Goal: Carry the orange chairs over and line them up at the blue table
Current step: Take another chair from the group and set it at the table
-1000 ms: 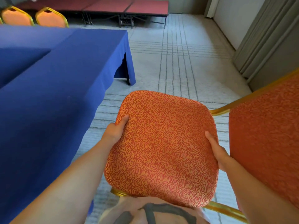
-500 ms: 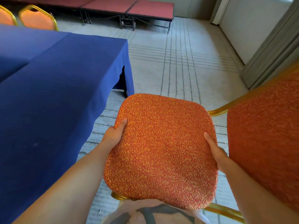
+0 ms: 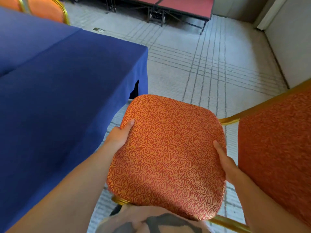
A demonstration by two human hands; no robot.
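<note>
Orange patterned upholstery is filling the centre of the view. The orange chair (image 3: 168,157) is being carried between the two hands, seat facing up, with its backrest (image 3: 276,157) standing just outside the right hand (image 3: 223,163). The left hand (image 3: 120,135) is clamping the seat's left edge, thumb lying on top and fingers hidden beneath. The right hand is gripping the opposite edge the same way. The blue table (image 3: 67,98) is lying just outside the left hand, its draped corner sitting directly ahead of that thumb.

Change: the person is advancing along the table's side. The corner is closing on the seat's front edge, where half a second ago a strip of carpet (image 3: 202,64) was separating them. Judging by this, the carry is nearing the table's end and the set-down spot is probably close. The chair is not yet placed.

Against the earlier frame:
- The grip on both edges is staying the same.
- The far chairs (image 3: 45,9) beyond the table are sliding rightward in view.
- The red platform (image 3: 185,4) ahead of both hands is looming nearer.
</note>
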